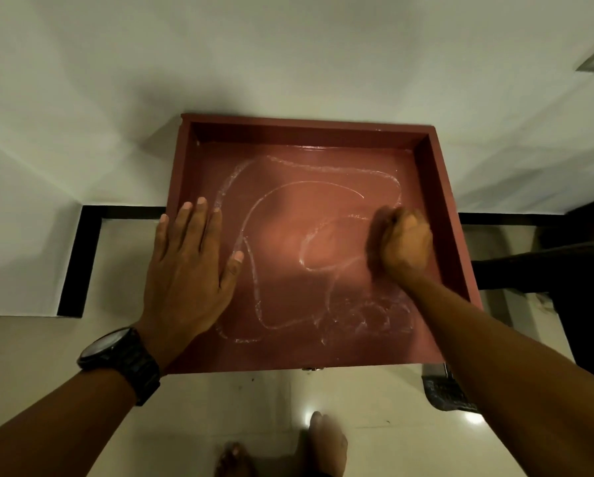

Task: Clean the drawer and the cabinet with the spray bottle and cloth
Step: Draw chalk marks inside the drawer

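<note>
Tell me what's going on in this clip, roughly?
A person is cleaning a reddish-brown drawer that lies on the floor. The left hand lies flat over the drawer's left edge. The right hand is balled up and blurred on the drawer bottom, right of centre; a dark bit at its edge may be the cloth, but that is unclear. Whitish streaks loop across the drawer bottom. No spray bottle is visible.

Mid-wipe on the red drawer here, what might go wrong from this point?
The drawer is pulled far out; the flat left hand leaning on its side wall may tip or strain it. Foamy streaks remain, so residue could dry on. The right hand is blurred; fast scrubbing may miss the corners.
</note>
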The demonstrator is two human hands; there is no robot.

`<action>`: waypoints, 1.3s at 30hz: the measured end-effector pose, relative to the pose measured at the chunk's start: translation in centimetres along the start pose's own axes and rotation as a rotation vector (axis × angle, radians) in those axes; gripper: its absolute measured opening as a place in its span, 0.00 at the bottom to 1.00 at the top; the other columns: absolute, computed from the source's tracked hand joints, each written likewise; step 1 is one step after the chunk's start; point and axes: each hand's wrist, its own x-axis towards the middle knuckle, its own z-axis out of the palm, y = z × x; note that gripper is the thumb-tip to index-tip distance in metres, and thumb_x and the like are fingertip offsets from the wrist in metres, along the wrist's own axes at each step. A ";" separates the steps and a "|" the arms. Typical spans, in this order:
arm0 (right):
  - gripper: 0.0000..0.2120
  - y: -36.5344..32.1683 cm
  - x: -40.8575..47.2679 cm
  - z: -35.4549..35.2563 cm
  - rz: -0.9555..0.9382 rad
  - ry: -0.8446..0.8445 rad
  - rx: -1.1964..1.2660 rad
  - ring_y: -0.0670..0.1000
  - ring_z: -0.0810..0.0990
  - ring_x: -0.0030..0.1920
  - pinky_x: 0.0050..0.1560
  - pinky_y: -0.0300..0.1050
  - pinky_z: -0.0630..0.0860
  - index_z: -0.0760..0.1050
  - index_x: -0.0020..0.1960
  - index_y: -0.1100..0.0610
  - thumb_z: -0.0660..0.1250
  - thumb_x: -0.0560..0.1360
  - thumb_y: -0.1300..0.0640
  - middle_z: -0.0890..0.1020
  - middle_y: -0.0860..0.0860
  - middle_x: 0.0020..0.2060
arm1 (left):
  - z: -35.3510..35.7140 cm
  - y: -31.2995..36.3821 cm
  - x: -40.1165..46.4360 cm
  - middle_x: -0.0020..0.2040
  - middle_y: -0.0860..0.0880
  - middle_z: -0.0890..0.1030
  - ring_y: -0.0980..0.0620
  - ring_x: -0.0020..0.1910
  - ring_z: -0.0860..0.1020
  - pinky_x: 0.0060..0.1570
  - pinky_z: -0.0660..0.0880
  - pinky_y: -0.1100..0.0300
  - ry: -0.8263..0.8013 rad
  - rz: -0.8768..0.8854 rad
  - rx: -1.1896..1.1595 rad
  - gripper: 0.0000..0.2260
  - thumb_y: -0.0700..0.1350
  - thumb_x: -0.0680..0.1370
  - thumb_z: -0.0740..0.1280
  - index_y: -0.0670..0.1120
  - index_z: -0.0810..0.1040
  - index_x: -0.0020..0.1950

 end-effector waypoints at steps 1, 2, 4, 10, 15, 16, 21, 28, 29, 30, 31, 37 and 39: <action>0.11 -1.1 -1.3 0.9 -0.062 -0.048 0.064 0.57 0.81 0.49 0.45 0.48 0.79 0.75 0.55 0.62 0.56 0.81 0.60 0.80 0.57 0.49 | 0.0 0.0 0.2 0.76 0.39 0.59 0.41 0.76 0.55 0.75 0.49 0.43 0.000 0.000 -0.002 0.31 0.59 0.80 0.45 0.40 0.59 0.76; 0.11 -2.0 -3.3 1.7 -0.151 -0.105 0.109 0.56 0.80 0.48 0.43 0.47 0.77 0.76 0.52 0.58 0.56 0.81 0.56 0.80 0.55 0.47 | 0.1 0.1 0.4 0.76 0.39 0.59 0.41 0.76 0.56 0.75 0.49 0.43 0.002 0.001 -0.003 0.31 0.59 0.80 0.46 0.40 0.59 0.76; 0.12 -2.7 -7.4 2.6 -0.374 -0.139 0.048 0.53 0.79 0.43 0.39 0.47 0.75 0.74 0.45 0.49 0.55 0.81 0.49 0.80 0.52 0.44 | 0.0 0.3 0.7 0.76 0.39 0.60 0.41 0.76 0.56 0.75 0.51 0.43 0.003 0.009 -0.005 0.31 0.58 0.80 0.46 0.40 0.59 0.76; 0.10 2.7 -0.9 -0.5 -0.220 -0.019 -0.113 0.51 0.78 0.41 0.41 0.40 0.77 0.74 0.54 0.60 0.55 0.82 0.57 0.79 0.57 0.49 | 0.2 0.5 1.4 0.76 0.39 0.60 0.41 0.76 0.57 0.74 0.51 0.42 -0.002 0.017 0.002 0.30 0.58 0.80 0.47 0.40 0.59 0.76; 0.10 1.9 3.0 0.0 -0.024 0.105 -0.119 0.56 0.79 0.44 0.37 0.32 0.72 0.75 0.55 0.66 0.57 0.81 0.62 0.77 0.56 0.46 | 0.4 0.3 1.8 0.76 0.39 0.60 0.42 0.76 0.56 0.75 0.51 0.42 0.001 0.013 -0.013 0.30 0.58 0.80 0.47 0.41 0.59 0.76; 0.11 1.5 2.1 0.5 0.000 0.073 -0.085 0.51 0.78 0.42 0.32 0.27 0.69 0.74 0.56 0.64 0.55 0.82 0.61 0.74 0.50 0.43 | 0.3 0.1 2.0 0.76 0.40 0.59 0.42 0.76 0.56 0.75 0.50 0.43 0.005 0.002 -0.019 0.30 0.58 0.80 0.47 0.41 0.59 0.76; 0.07 -3.9 -0.2 3.4 -0.295 -0.103 -0.005 0.53 0.76 0.43 0.37 0.35 0.74 0.74 0.54 0.62 0.61 0.79 0.62 0.77 0.53 0.48 | -0.1 -1.4 2.7 0.77 0.40 0.58 0.44 0.77 0.53 0.75 0.48 0.45 0.023 -0.005 -0.029 0.30 0.59 0.80 0.46 0.41 0.57 0.76; 0.10 -17.9 3.3 10.1 -0.641 -0.132 -0.131 0.64 0.78 0.48 0.41 0.52 0.70 0.77 0.52 0.63 0.58 0.76 0.65 0.77 0.63 0.52 | -0.5 -3.7 2.6 0.77 0.40 0.59 0.44 0.77 0.54 0.75 0.48 0.45 0.062 -0.032 -0.061 0.30 0.58 0.81 0.47 0.40 0.58 0.76; 0.11 -20.0 2.9 11.1 -0.681 -0.167 -0.175 0.64 0.77 0.50 0.42 0.51 0.68 0.76 0.54 0.63 0.57 0.76 0.65 0.76 0.62 0.54 | -0.3 -3.9 2.4 0.77 0.40 0.59 0.44 0.77 0.54 0.75 0.47 0.46 0.057 -0.023 -0.059 0.29 0.58 0.81 0.46 0.40 0.58 0.76; 0.12 -21.7 2.8 12.0 -0.690 -0.180 -0.198 0.63 0.77 0.51 0.41 0.50 0.65 0.76 0.55 0.64 0.56 0.77 0.65 0.76 0.62 0.55 | -0.1 -4.0 2.2 0.76 0.40 0.59 0.44 0.77 0.54 0.75 0.46 0.47 0.053 -0.017 -0.058 0.29 0.58 0.81 0.46 0.41 0.58 0.76; 0.12 -23.0 2.6 12.7 -0.675 -0.171 -0.180 0.63 0.78 0.51 0.41 0.49 0.64 0.77 0.55 0.64 0.56 0.78 0.66 0.77 0.61 0.54 | 0.0 -4.2 2.1 0.76 0.40 0.59 0.44 0.77 0.55 0.75 0.46 0.47 0.051 -0.011 -0.059 0.29 0.58 0.81 0.46 0.41 0.58 0.76; 0.08 -20.7 -4.6 13.5 -0.808 -0.274 0.115 0.58 0.79 0.46 0.45 0.51 0.77 0.77 0.53 0.62 0.62 0.77 0.63 0.79 0.60 0.50 | -0.1 -4.4 2.5 0.77 0.41 0.59 0.45 0.77 0.53 0.75 0.46 0.47 0.089 -0.060 -0.085 0.28 0.56 0.81 0.44 0.41 0.57 0.76; 0.13 -18.2 -9.2 10.9 -0.764 -0.402 0.326 0.53 0.80 0.52 0.54 0.50 0.78 0.76 0.58 0.55 0.56 0.81 0.53 0.80 0.54 0.54 | -0.7 -4.2 2.6 0.77 0.41 0.59 0.45 0.77 0.53 0.76 0.47 0.46 0.115 -0.071 -0.105 0.28 0.54 0.81 0.46 0.40 0.58 0.76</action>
